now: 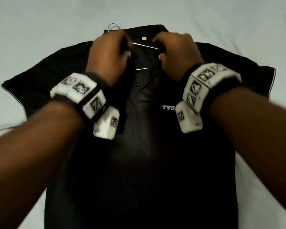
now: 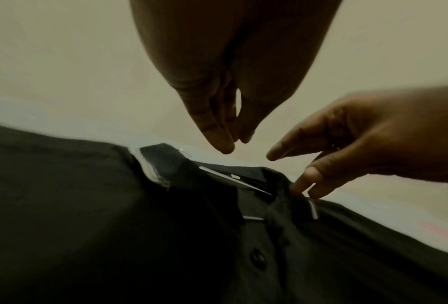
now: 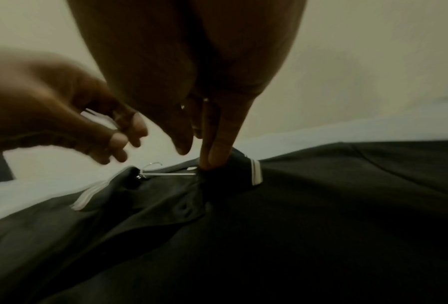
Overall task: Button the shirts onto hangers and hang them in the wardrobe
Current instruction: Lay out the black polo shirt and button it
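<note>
A black polo shirt (image 1: 147, 162) lies face up on a white bed sheet (image 1: 40, 30). A thin wire hanger (image 1: 145, 45) sits inside its neck opening, and the hook (image 1: 113, 26) sticks out past the collar at the left. The placket stands open, with one button (image 1: 137, 84) showing. My left hand (image 2: 233, 144) hovers just above the left collar flap (image 2: 155, 170), fingers together and holding nothing. My right hand (image 3: 207, 160) presses straight fingertips down onto the right collar flap (image 3: 255, 172), its thumb held apart.
The sheet surrounds the shirt on all sides. Both short sleeves spread outward, the right one (image 1: 257, 75) edged in white. A white "TVS" logo (image 1: 168, 107) marks the chest. Both wrists carry white camera bands.
</note>
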